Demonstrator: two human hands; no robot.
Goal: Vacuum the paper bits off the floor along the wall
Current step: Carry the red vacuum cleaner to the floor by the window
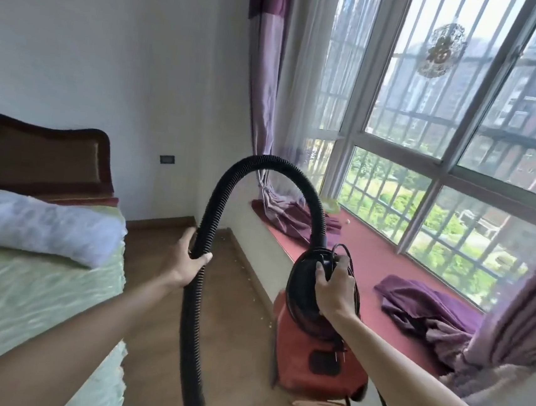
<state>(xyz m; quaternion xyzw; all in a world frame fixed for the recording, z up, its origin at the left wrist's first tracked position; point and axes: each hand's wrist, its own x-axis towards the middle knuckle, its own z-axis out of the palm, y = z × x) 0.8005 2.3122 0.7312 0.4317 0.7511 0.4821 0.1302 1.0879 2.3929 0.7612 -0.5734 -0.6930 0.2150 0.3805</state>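
Both forearms reach out: left hand point(189, 260) wrapped around hose point(203, 229), right hand point(334, 286) gripping vacuum point(315, 348); paper bits point(253, 288) strung ahead along wall point(256, 244)

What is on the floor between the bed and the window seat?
In the head view, bare wooden floor lies between the bed and window seat, with paper bits scattered along the seat's base.

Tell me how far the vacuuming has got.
Nothing looks cleaned yet: paper bits lie scattered on the floor by the wall. In hand: left hand grips the hose, right hand carries the vacuum. The whole strip is left.
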